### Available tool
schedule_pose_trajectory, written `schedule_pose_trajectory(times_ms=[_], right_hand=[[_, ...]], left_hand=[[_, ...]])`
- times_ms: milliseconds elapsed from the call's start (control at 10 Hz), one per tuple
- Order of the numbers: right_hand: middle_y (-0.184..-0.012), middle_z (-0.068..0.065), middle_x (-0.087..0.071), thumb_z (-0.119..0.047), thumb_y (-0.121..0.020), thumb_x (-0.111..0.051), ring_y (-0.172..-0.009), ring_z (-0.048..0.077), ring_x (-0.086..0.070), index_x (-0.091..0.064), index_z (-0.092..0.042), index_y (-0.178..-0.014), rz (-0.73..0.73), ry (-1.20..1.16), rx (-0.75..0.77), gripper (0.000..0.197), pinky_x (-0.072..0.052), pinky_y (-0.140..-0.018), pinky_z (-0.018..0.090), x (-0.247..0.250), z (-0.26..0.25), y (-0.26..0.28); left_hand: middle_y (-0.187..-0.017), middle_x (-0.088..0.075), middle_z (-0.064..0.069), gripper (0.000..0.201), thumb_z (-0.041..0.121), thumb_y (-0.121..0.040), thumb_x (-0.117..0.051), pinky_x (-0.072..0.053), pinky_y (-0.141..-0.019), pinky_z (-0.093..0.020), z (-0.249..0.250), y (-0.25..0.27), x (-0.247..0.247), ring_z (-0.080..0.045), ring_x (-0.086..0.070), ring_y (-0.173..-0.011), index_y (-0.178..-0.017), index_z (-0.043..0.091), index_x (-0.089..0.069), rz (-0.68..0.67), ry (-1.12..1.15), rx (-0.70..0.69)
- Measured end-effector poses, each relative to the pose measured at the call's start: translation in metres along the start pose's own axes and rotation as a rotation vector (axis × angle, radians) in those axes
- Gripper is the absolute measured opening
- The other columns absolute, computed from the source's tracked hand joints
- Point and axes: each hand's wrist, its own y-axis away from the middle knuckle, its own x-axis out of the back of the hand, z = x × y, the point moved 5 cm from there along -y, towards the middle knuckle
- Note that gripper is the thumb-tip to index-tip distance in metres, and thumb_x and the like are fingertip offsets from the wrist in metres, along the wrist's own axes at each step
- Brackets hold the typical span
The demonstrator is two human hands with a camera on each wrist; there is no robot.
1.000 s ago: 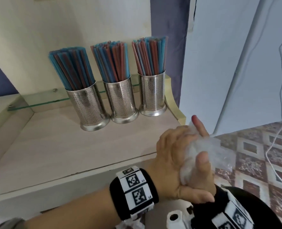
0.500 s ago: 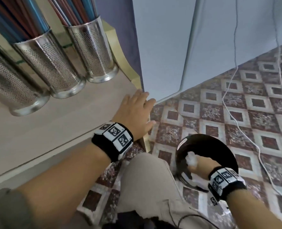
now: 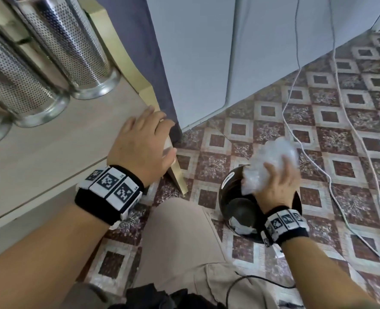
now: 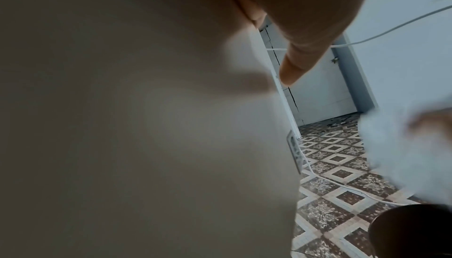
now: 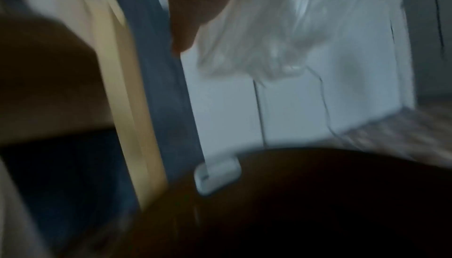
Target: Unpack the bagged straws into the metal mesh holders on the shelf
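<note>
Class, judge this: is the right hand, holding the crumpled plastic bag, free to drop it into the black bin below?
Probably yes. The right hand grips the crumpled plastic bag over the black bin, whose open mouth faces up with nothing between them.

The head view was evenly lit and fairly sharp, bowed at its edges, with glare on the perforated steel holders. Both wrist views were dim; the right was motion-smeared.

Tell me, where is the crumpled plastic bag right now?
In the head view the plastic bag is on the right, gripped in the right hand just above the black bin on the tiled floor.
</note>
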Motion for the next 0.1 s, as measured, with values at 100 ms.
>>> schedule_pose_trajectory(times_ms=[100], right_hand=[[-0.165,-0.001,-0.006,-0.096,-0.057,-0.042,-0.149,0.032,-0.014,-0.009,-0.041,-0.154,-1.065,0.242,-0.196,0.116,-0.010,-0.118,0.060,-0.1177,0.0637,0.0754]], left_hand=[[-0.133,-0.053,-0.009,0.052,0.035,-0.081,-0.059,-0.035,-0.106,-0.050,0.0002,0.0007,-0.0007,-0.032,-0.039,-0.137,-0.127,0.012,-0.054,0.023,-0.019,0.005]])
